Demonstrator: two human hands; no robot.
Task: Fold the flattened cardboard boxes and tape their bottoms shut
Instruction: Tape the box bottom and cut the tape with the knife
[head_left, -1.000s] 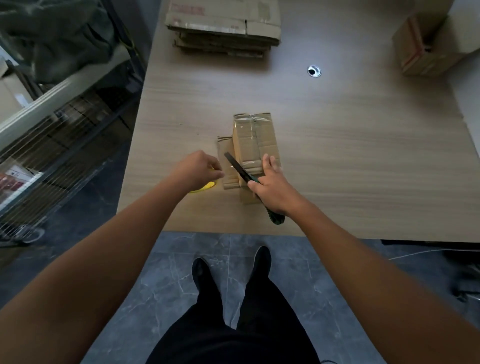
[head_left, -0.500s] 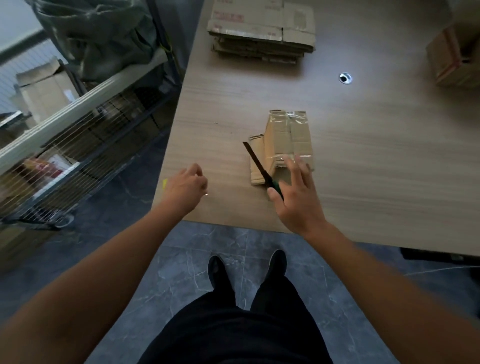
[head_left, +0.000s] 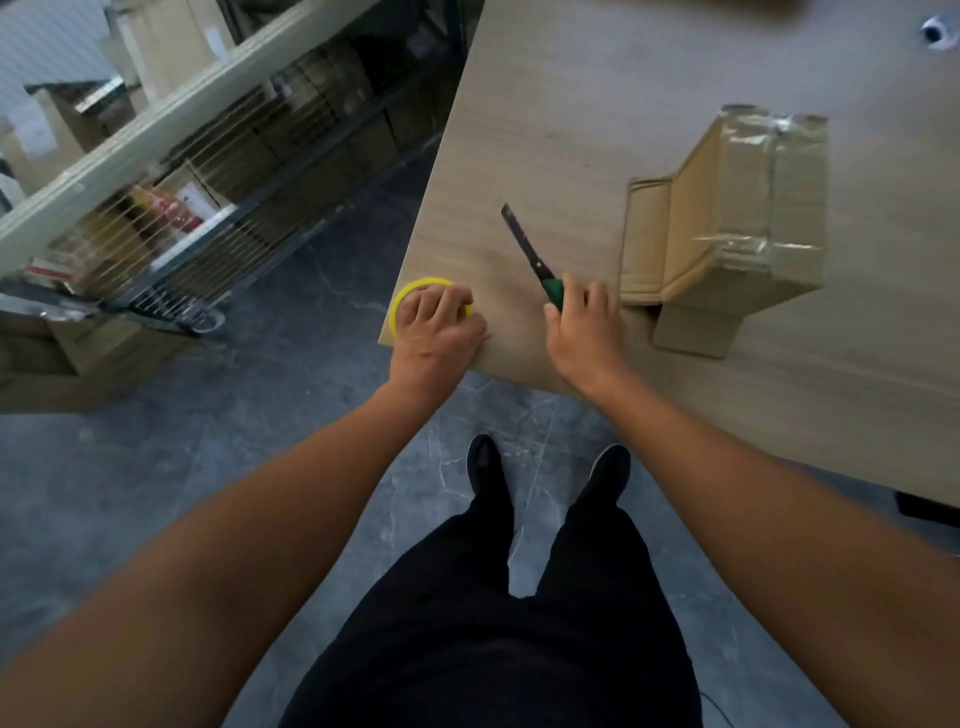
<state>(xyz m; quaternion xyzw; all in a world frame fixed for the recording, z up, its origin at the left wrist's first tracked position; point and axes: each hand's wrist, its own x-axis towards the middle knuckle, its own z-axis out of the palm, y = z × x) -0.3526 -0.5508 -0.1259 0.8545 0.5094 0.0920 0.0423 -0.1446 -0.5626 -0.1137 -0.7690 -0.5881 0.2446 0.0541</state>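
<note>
Logging one box (head_left: 743, 208) sitting folded on the bench (head_left: 571, 78), just right of both hands and back from the near edge. Noting clear tape shining across the upturned face and over the far end; judging that bottom sealed and this box done. Seeing loose flaps splaying flat on the bench at the left side and near end, probably those of the open top, though hard telling from this angle. Reading the long axis as running from the near edge toward the far side, taped face pointing up.

Gripping a tape roll (head_left: 415, 286) with the left hand (head_left: 441, 332), fingers curling over the yellow ring at the near left corner of the bench. Holding a knife (head_left: 527, 249) in the right hand (head_left: 584, 327), fingers wrapping the green handle, blade lying low over the bench, pointing away and leftward, apart from the box.

Judging work left: fetching another flat box, folding, taping. Not finding any flat box in this view.
</note>
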